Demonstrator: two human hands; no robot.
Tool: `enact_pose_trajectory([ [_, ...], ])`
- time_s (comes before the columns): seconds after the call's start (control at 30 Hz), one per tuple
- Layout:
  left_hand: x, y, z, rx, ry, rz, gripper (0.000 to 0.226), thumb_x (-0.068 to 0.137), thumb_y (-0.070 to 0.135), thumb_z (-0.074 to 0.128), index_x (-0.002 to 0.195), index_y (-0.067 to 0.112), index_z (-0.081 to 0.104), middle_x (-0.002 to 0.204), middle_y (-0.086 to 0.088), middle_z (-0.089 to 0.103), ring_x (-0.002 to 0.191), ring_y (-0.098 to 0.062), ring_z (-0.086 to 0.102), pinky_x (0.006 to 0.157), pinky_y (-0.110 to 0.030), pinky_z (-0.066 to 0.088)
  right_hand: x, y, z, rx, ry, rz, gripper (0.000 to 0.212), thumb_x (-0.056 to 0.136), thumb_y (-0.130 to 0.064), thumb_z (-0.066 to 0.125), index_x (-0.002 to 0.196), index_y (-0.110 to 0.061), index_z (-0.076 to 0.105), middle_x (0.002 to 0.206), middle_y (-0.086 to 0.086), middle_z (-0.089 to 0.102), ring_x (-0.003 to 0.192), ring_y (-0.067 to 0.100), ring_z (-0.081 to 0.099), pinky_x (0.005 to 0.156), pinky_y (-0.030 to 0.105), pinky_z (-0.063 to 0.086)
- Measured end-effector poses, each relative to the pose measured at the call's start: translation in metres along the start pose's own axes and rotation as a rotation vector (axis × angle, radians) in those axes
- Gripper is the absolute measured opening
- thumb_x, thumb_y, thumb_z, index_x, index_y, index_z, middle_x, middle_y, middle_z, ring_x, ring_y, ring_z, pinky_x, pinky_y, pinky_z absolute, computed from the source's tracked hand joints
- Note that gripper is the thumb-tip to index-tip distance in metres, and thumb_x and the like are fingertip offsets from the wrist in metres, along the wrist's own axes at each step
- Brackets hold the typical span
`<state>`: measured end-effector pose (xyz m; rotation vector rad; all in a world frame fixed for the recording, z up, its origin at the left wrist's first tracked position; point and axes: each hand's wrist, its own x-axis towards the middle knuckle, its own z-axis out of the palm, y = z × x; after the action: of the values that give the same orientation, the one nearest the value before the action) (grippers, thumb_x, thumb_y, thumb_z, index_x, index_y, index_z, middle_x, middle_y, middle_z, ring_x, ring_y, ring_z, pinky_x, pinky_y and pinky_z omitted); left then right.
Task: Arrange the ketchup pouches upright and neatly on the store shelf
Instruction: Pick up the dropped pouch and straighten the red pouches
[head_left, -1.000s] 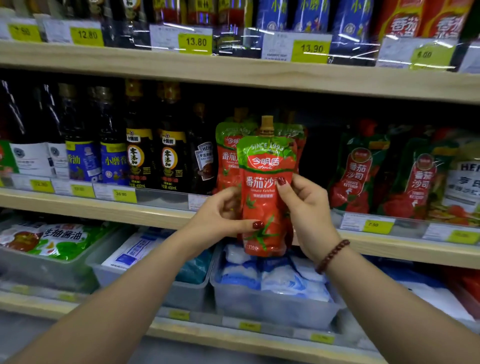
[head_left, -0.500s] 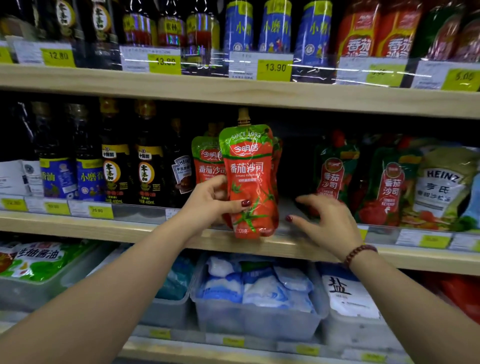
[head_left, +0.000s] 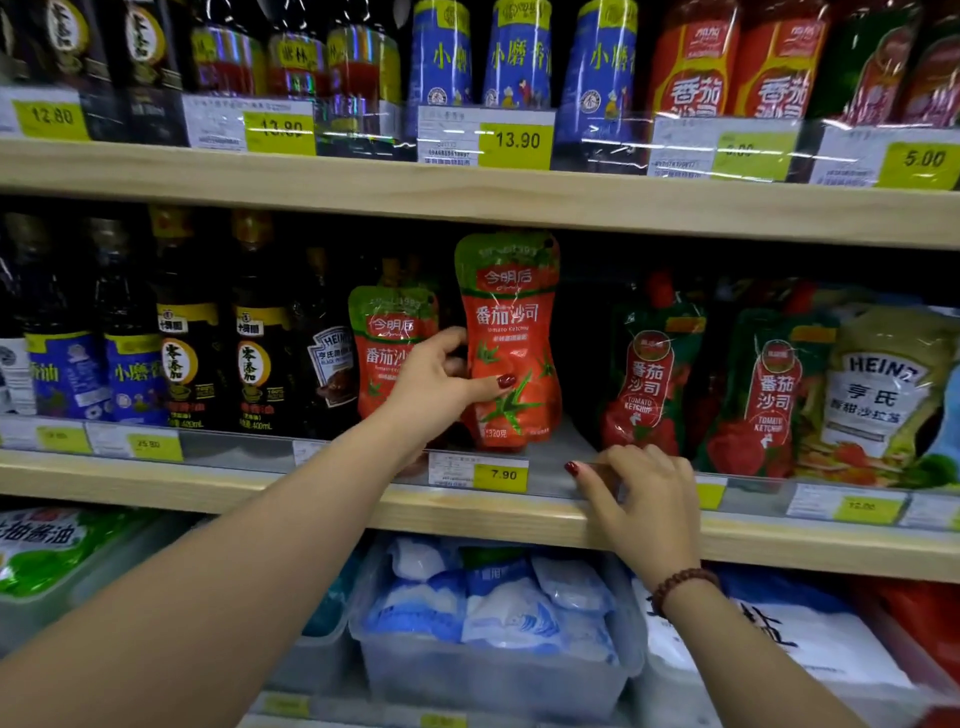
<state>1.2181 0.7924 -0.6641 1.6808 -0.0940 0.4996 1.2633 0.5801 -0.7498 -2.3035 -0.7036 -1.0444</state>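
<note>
A red ketchup pouch with a green top (head_left: 511, 332) stands upright on the middle shelf (head_left: 332, 499). My left hand (head_left: 436, 384) grips its left side, thumb across the front. A second pouch of the same kind (head_left: 387, 348) stands just left of it, partly hidden behind that hand. My right hand (head_left: 641, 493) rests on the clear price rail at the shelf's front edge, to the right of the held pouch, fingers curled on the rail. A dark gap lies between the held pouch and the ketchup pouches further right (head_left: 649, 374).
Dark sauce bottles (head_left: 187, 353) fill the middle shelf's left part. A Heinz dressing pouch (head_left: 883, 384) stands at the right. The shelf above (head_left: 467, 202) hangs low over the pouch tops. Clear bins of white and blue bags (head_left: 498, 623) sit on the shelf below.
My left hand has carried the pouch up and back onto the middle shelf. My right hand let go of it, dropped to the right and now rests on the price rail.
</note>
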Motion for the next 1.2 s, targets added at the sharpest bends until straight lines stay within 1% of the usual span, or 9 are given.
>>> enact_pose_trajectory([
  [0.13,0.0,-0.019,0.005,0.078,0.019,0.028,0.04,0.073,0.0,0.073,0.106,0.017,0.058,0.098,-0.001,0.07,0.091,-0.011,0.066,0.069,-0.021,0.055,-0.001,0.001,0.002,-0.029,0.016,-0.002,0.035,0.084,-0.046,0.052,0.063,-0.019,0.055,0.059,-0.007,0.053,0.062,0.016,0.045,0.064,0.027,0.021],
  [0.37,0.0,-0.041,0.003,0.221,-0.052,0.043,0.042,0.075,0.007,0.074,0.103,0.031,0.054,0.105,0.009,0.065,0.101,-0.009,0.06,0.087,-0.031,0.051,-0.003,0.002,0.006,-0.053,0.036,-0.017,0.038,0.086,-0.049,0.044,0.065,-0.02,0.054,0.061,-0.007,0.053,0.063,0.016,0.045,0.066,0.029,0.028],
  [0.5,-0.004,-0.043,0.0,0.363,-0.016,0.102,0.041,0.074,0.018,0.076,0.104,0.034,0.052,0.093,0.023,0.059,0.085,0.009,0.055,0.07,-0.006,0.044,-0.003,0.001,0.005,-0.054,0.034,-0.012,0.038,0.086,-0.05,0.044,0.065,-0.02,0.053,0.061,-0.007,0.052,0.063,0.015,0.044,0.066,0.029,0.027],
  [0.57,-0.009,-0.043,0.0,0.431,0.06,0.138,0.042,0.073,0.023,0.077,0.105,0.035,0.053,0.086,0.027,0.054,0.078,0.01,0.053,0.059,-0.003,0.041,-0.003,0.001,0.005,-0.056,0.03,-0.007,0.037,0.086,-0.049,0.046,0.065,-0.02,0.053,0.061,-0.008,0.051,0.063,0.014,0.043,0.067,0.027,0.026],
  [0.63,-0.015,-0.045,0.003,0.468,0.145,0.172,0.065,0.071,0.025,0.079,0.125,0.034,0.044,0.087,0.026,0.051,0.081,0.005,0.054,0.065,-0.007,0.04,-0.003,0.001,0.005,-0.054,0.027,-0.003,0.034,0.085,-0.048,0.05,0.065,-0.02,0.054,0.061,-0.008,0.052,0.063,0.014,0.043,0.068,0.026,0.025],
  [0.67,-0.018,-0.046,0.003,0.478,0.174,0.193,0.084,0.069,0.025,0.08,0.136,0.039,0.03,0.09,0.024,0.051,0.084,0.003,0.054,0.068,-0.011,0.043,-0.003,0.0,0.004,-0.051,0.024,0.0,0.033,0.085,-0.046,0.052,0.065,-0.02,0.054,0.061,-0.008,0.052,0.063,0.014,0.044,0.068,0.026,0.025],
  [0.77,-0.025,-0.046,0.004,0.548,0.182,0.278,0.116,0.066,0.027,0.082,0.135,0.062,-0.003,0.103,0.012,0.052,0.087,-0.002,0.057,0.071,-0.028,0.052,-0.004,0.0,0.004,-0.042,0.02,0.003,0.03,0.085,-0.043,0.057,0.066,-0.02,0.054,0.061,-0.008,0.052,0.064,0.014,0.044,0.068,0.027,0.026],
  [0.97,-0.016,-0.033,0.003,0.829,0.121,0.29,0.121,0.066,0.025,0.082,0.133,0.063,-0.011,0.092,0.006,0.056,0.072,-0.008,0.057,0.061,-0.028,0.051,-0.003,-0.001,0.003,-0.032,0.007,0.012,0.031,0.085,-0.045,0.053,0.066,-0.021,0.055,0.061,-0.008,0.053,0.064,0.015,0.046,0.069,0.029,0.027],
  [1.2,-0.008,-0.031,0.003,0.906,0.084,0.232,0.121,0.071,0.02,0.079,0.136,0.055,-0.017,0.092,-0.005,0.061,0.079,-0.019,0.062,0.071,-0.037,0.056,-0.004,-0.001,0.004,-0.024,0.03,0.017,0.03,0.084,-0.045,0.053,0.066,-0.021,0.055,0.06,-0.009,0.052,0.063,0.015,0.045,0.069,0.026,0.024],
])
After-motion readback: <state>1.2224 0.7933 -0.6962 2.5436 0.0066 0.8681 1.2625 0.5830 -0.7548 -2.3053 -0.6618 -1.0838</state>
